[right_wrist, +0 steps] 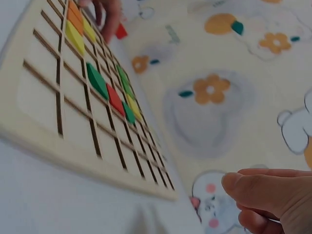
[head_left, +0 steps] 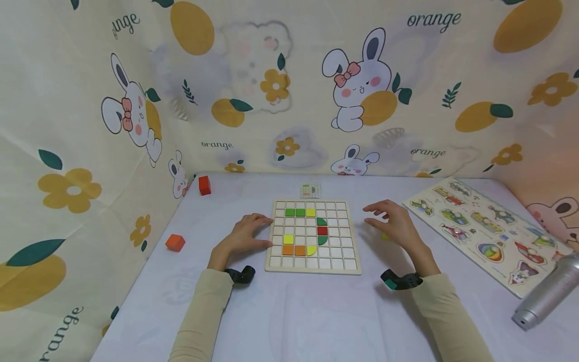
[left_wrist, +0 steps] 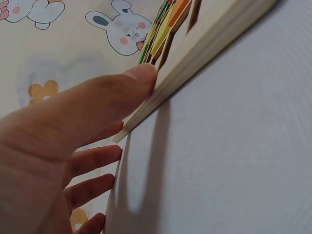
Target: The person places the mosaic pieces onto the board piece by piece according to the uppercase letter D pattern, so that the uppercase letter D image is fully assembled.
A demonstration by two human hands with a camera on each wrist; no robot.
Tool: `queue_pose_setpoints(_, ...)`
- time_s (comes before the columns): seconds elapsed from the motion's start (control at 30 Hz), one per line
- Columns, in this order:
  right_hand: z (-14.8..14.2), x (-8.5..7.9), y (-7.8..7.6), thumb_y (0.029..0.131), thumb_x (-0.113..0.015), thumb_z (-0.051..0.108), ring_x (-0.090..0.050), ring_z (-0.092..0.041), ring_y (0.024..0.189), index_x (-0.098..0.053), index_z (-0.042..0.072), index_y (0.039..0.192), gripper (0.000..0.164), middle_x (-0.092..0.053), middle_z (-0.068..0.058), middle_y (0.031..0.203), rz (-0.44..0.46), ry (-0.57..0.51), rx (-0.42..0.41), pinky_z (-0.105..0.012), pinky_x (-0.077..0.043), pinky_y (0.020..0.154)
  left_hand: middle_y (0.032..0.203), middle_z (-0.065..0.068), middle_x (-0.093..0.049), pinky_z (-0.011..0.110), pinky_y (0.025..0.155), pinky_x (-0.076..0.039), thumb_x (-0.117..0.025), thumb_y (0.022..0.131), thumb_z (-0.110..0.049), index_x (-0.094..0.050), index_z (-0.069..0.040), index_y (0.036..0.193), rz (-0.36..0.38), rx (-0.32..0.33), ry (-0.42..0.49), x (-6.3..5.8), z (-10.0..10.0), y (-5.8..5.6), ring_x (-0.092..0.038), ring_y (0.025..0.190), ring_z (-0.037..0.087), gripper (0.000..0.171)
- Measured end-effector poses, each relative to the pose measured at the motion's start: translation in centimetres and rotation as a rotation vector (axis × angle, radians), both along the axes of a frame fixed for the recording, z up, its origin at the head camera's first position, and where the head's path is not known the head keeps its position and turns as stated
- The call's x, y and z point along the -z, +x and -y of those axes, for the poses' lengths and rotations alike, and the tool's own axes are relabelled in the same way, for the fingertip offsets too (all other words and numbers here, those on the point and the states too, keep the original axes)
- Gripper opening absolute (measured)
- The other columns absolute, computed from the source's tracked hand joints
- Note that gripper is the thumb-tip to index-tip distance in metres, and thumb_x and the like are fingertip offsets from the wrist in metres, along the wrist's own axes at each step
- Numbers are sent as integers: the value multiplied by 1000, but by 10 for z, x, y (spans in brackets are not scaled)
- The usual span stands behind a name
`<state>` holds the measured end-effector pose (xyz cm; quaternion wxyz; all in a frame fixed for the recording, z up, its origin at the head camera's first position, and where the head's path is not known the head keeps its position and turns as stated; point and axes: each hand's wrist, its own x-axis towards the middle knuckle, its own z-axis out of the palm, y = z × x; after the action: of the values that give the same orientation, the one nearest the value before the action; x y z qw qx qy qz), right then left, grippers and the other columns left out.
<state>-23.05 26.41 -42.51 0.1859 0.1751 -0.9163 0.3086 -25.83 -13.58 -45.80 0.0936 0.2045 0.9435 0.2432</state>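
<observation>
A wooden grid board (head_left: 313, 272) lies in the middle of the table with green, yellow, orange and red pieces in some of its cells. My left hand (head_left: 244, 235) is at its left side. In the left wrist view the thumb of that hand (left_wrist: 83, 117) touches the board's edge (left_wrist: 187, 70), the other fingers spread below. To the right of the board my right hand (head_left: 394, 224) hovers with fingers loosely bent, thumb and forefinger apart, nothing seen between them. A small yellow piece (head_left: 385, 237) shows partly behind it on the table.
A small pattern card (head_left: 311, 190) lies behind the board. Two red-orange blocks (head_left: 175, 243) are at the left. A picture puzzle board (head_left: 479, 236) and a silver cylinder (head_left: 545, 291) are at the right. Printed cloth walls (head_left: 307, 60) rise behind the table.
</observation>
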Motion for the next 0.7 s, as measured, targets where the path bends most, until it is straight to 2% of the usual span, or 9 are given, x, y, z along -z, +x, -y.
queue_pose_setpoints(0.17, -12, 3, 1, 76, -75, 7, -58, -26, 82, -70, 7, 101, 25, -65, -12, 96, -5, -23, 47, -43, -48, 65, 142, 6, -39, 52, 108, -23, -73, 76, -46, -48, -23, 136, 1, 5, 7, 0, 1, 0, -29, 132, 26, 69)
queue_pose_setpoints(0.33, -24, 9, -1, 79, -74, 10, -57, -28, 86, -69, 4, 105, 26, -63, -16, 99, 45, -27, 97, -43, -48, 70, 142, 5, -39, 51, 108, -23, -73, 76, -47, -48, -24, 136, 5, 5, 3, 2, 1, 0, -29, 132, 26, 69)
queue_pose_setpoints(0.4, -29, 12, -1, 81, -73, 11, -55, -30, 88, -67, 3, 106, 27, -61, -18, 101, 89, -23, 128, -44, -47, 72, 142, 5, -39, 51, 108, -23, -73, 76, -46, -48, -23, 136, 2, 6, 7, 2, 1, 0, -30, 131, 26, 70)
queue_pose_setpoints(0.5, -34, 15, -1, 83, -71, 15, -53, -33, 90, -64, 0, 110, 32, -57, -21, 103, 200, -8, 181, -44, -45, 73, 141, 5, -39, 51, 108, -23, -73, 76, -46, -48, -23, 137, 3, 5, 15, 2, 1, 0, -30, 132, 26, 70)
queue_pose_setpoints(0.63, -39, 22, -1, 86, -67, 29, -49, -33, 89, -57, -4, 114, 44, -53, -22, 101, 364, 64, 257, -41, -43, 71, 141, 5, -39, 51, 108, -23, -73, 76, -46, -48, -24, 137, 4, 2, 17, 1, 1, 0, -29, 132, 25, 70)
queue_pose_setpoints(0.7, -40, 26, -3, 86, -66, 33, -48, -32, 88, -53, -4, 115, 49, -53, -22, 99, 407, 100, 284, -40, -43, 72, 141, 5, -39, 51, 108, -24, -73, 76, -45, -48, -23, 137, 1, 4, 15, 1, 1, 0, -30, 132, 26, 69)
